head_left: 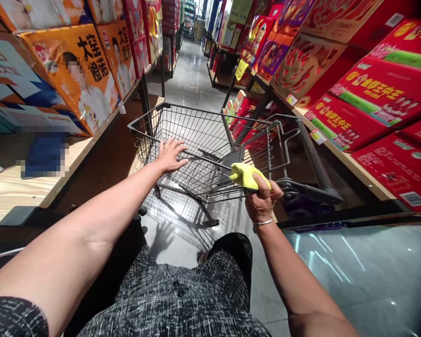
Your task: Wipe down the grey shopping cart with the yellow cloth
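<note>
A dark wire shopping cart (210, 160) stands side-on before me, its handle end to the right. My left hand (171, 154) lies at the near top rail with its fingers spread, and nothing is in its grip. Farther right along the same rail, my right hand (261, 199) is closed on a bright yellow cloth (247, 175). The cloth is bunched at the rail, over or against it; its underside is hidden by my fingers. No goods show inside the cart's basket.
Shelves with orange boxes (68, 77) rise on the left, and red boxes (372, 89) are stacked on the right. A blurred dark blue object (45, 152) lies on the left wooden shelf (28, 194). A shiny tiled aisle (192, 61) runs ahead between them.
</note>
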`<state>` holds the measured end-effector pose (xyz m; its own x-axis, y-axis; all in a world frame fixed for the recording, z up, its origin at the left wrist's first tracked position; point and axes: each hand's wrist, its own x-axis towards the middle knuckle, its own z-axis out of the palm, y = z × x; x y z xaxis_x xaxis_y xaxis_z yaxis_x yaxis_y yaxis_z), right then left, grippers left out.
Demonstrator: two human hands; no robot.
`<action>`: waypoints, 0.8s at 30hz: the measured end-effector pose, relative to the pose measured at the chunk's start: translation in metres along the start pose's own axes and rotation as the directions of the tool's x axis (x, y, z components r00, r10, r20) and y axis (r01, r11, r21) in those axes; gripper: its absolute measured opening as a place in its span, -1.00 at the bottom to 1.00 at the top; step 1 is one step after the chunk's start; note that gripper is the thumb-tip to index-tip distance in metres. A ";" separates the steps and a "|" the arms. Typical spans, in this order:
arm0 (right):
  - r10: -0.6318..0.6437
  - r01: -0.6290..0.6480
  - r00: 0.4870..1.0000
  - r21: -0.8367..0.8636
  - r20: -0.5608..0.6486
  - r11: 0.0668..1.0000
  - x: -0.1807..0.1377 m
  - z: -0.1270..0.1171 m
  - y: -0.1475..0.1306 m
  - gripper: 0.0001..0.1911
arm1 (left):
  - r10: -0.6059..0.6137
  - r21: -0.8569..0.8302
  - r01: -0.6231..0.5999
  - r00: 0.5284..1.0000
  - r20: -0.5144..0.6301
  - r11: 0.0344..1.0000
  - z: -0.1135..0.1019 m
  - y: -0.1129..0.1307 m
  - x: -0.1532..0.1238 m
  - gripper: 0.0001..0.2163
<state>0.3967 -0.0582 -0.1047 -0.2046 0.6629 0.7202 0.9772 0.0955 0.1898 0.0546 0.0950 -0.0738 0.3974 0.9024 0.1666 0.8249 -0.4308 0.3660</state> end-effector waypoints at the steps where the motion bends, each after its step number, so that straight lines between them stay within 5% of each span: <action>1: 0.023 -0.023 1.000 0.002 -0.010 1.000 -0.002 0.001 -0.004 -0.74 | 0.016 -0.008 -0.016 1.000 -0.004 1.000 0.000 0.008 0.000 -0.51; 3: 0.014 -0.017 0.997 0.039 0.077 0.999 -0.009 0.015 -0.023 -0.76 | 0.087 -0.033 -0.086 0.996 0.004 0.996 0.003 0.025 -0.001 -0.46; 5: -0.052 0.018 0.955 0.118 0.293 0.993 -0.019 0.038 -0.051 -0.75 | 0.142 -0.064 -0.141 0.989 0.025 0.988 0.009 0.040 -0.002 -0.45; 8: -0.197 0.037 0.760 0.261 0.620 0.965 -0.036 0.073 -0.098 -0.73 | 0.145 -0.096 -0.143 0.989 0.022 0.985 0.018 0.049 -0.003 -0.46; 10: -0.277 0.048 0.661 0.329 0.698 0.943 -0.045 0.089 -0.122 -0.70 | 0.130 -0.118 -0.127 0.991 0.016 0.985 0.021 0.047 -0.003 -0.46; 14: -0.349 0.086 0.621 0.382 0.702 0.920 -0.054 0.096 -0.137 -0.69 | 0.142 -0.158 -0.135 0.989 0.039 0.978 0.018 0.034 0.000 -0.51; 19: -0.338 0.124 0.661 0.347 0.670 0.930 -0.044 0.061 -0.097 -0.69 | 0.134 -0.172 -0.131 0.991 0.009 0.976 0.015 0.020 0.006 -0.55; 21: -0.290 0.144 0.746 0.279 0.600 0.949 -0.033 0.032 -0.070 -0.73 | 0.110 -0.169 -0.106 0.994 0.012 0.980 0.013 0.017 0.008 -0.57; 24: -0.162 0.143 0.928 0.080 0.336 0.987 -0.009 -0.025 -0.030 -0.79 | 0.055 -0.139 -0.050 0.998 0.031 0.989 0.006 0.015 0.011 -0.59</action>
<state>0.3680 -0.0856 -0.0998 -0.3286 0.8491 0.4136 0.9394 0.2483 0.2365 0.0735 0.0987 -0.0716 0.4548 0.8765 0.1577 0.7399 -0.4704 0.4809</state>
